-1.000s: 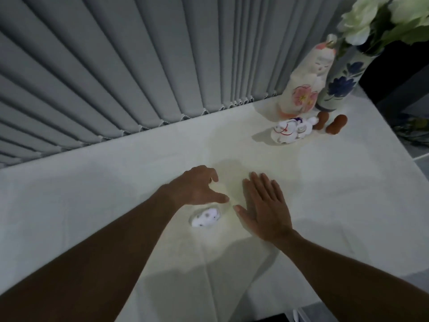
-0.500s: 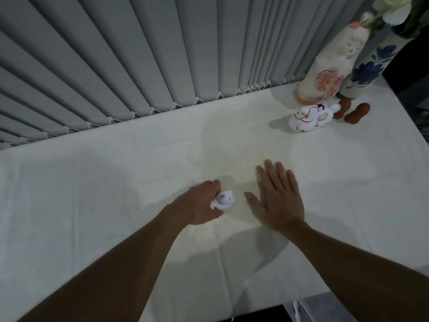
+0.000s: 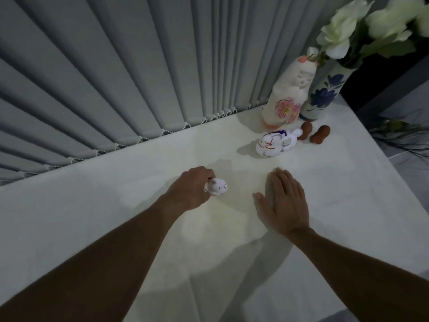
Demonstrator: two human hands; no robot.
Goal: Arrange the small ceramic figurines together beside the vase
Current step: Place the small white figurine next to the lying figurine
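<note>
My left hand (image 3: 192,189) pinched a small white figurine (image 3: 218,187); right hand (image 3: 286,201) lay flat, fingers spread, bare tablecloth (image 3: 348,194) toward the vase (image 3: 325,94) at two o'clock.

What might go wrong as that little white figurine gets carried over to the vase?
The left hand pinches the small white figurine by one end only, so it could slip and chip. Near the vase the spot is crowded: the tall doll, the painted figurine and two brown pieces could get knocked.

Left hand (image 3: 193,189) curled in a pinch grip, right hand (image 3: 286,204) flat, fingers together, palm down
</note>
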